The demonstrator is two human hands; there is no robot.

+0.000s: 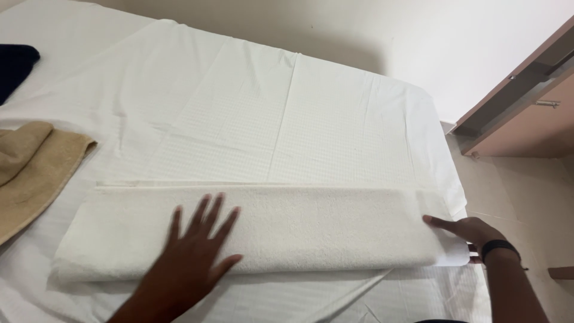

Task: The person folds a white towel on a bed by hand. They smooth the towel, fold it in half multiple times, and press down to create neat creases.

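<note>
White towel (269, 230), folded lengthwise into a long band, lies across the near part of the bed (287, 113), and the step in hand looks like smoothing and squaring that fold. The left hand (194, 254) rests flat on the towel's left half, fingers spread wide, palm down, pressing rather than gripping. The right hand (469, 233) is at the towel's right end, fingers extended along the edge and touching it; whether the thumb pinches the cloth from below I cannot tell. A dark band sits on that wrist. Judging from this, a further fold would call for a firm hold on one end while the other stays pinned and the edges stay aligned. Farther out, a tan towel (36, 173) lies crumpled at the left, a dark blue cloth (15, 66) beyond it, and a wooden cabinet (526, 113) stands by the bed's right side.
</note>
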